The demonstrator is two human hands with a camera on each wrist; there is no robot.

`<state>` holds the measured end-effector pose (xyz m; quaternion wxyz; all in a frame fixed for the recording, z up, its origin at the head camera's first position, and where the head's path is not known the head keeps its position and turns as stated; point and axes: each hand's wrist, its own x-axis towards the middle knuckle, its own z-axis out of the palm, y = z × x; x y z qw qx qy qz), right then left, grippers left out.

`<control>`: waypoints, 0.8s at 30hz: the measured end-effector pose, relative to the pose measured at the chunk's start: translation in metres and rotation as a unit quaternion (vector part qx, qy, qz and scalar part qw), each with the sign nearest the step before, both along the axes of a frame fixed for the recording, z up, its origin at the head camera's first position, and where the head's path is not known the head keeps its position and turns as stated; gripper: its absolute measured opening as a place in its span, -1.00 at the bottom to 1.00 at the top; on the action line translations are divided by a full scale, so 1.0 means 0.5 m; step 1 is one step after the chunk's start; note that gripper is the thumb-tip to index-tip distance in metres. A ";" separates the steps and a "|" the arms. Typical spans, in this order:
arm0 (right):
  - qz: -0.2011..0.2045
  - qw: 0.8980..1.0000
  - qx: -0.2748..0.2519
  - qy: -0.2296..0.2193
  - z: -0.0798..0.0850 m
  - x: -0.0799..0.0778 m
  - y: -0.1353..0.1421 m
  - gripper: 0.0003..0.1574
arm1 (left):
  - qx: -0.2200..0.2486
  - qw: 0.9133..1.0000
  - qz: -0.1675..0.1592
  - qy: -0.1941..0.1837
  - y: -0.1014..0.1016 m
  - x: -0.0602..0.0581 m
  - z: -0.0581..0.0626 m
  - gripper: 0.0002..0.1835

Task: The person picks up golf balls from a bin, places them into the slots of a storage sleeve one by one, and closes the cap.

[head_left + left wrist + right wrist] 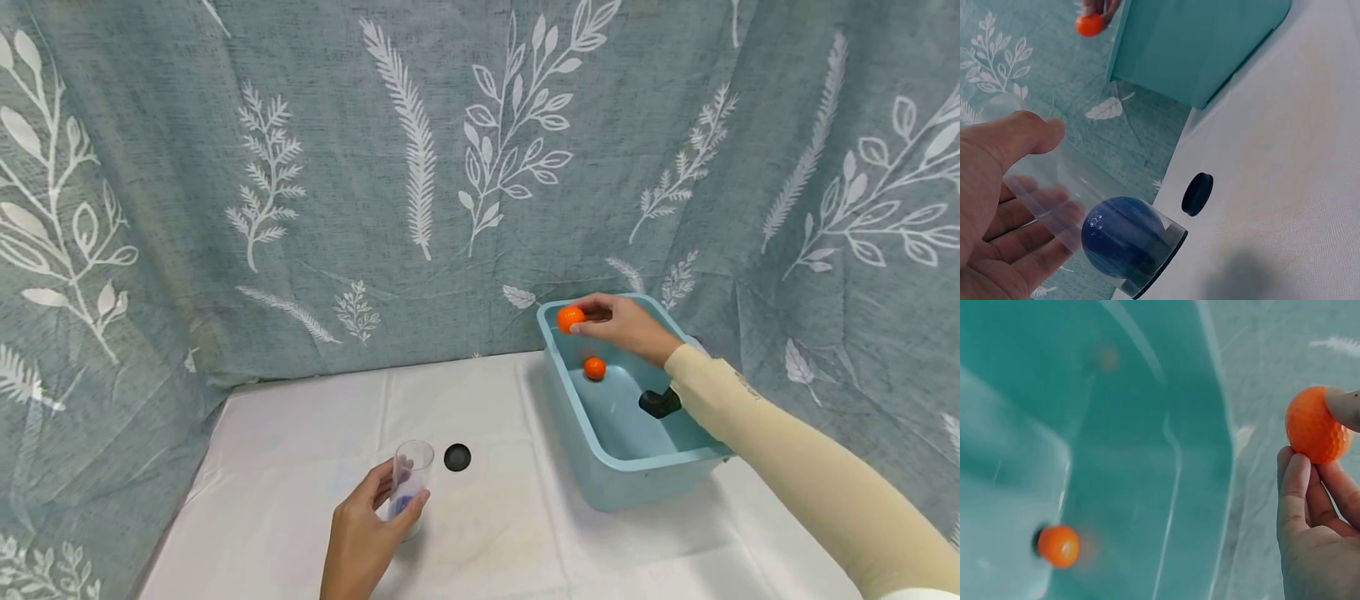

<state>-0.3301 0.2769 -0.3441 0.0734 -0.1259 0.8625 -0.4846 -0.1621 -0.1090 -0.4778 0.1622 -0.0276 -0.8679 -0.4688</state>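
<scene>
My left hand [366, 527] holds a clear plastic tube [415, 460], its thumb on one side and fingers on the other. A blue ball [1121, 236] lies at the bottom of the tube, by its dark base. Beside the tube, a round black cap [457, 457] rests on the white cloth. Over the far end of a light blue bin [592, 454], my right hand [628, 323] pinches an orange golf ball [570, 320] between thumb and fingertips. In the right wrist view its dimples show clearly. Another orange ball [594, 368] lies inside the bin, below that hand.
A black object [660, 403] sits in the bin, partly hidden by my right forearm. White cloth [300, 467] covers the table. Behind and at both sides hangs a grey-blue curtain [337, 167] with white leaf prints, and the bin stands near its back part.
</scene>
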 end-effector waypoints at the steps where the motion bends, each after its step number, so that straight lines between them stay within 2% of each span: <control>1: -0.003 1.000 -0.004 0.001 0.003 0.003 -0.006 -0.34 | 0.000 1.000 0.001 -0.001 0.000 0.000 0.001 -0.42; 6: -0.002 1.000 -0.028 0.006 0.016 0.026 -0.045 -0.30 | -0.004 1.000 0.000 -0.002 0.000 0.002 0.005 -0.41; 12: 0.041 0.994 -0.102 0.004 0.022 0.056 -0.103 -0.38 | -0.006 1.000 -0.005 -0.003 0.004 0.003 0.011 -0.40; 20: 0.094 0.980 -0.174 -0.011 0.000 0.083 -0.180 -0.44 | 0.002 1.000 -0.004 -0.004 0.007 0.004 0.016 -0.41; 24: 0.104 0.978 -0.181 -0.013 -0.016 0.101 -0.215 -0.43 | 0.008 1.000 -0.004 0.001 0.009 0.004 0.018 -0.40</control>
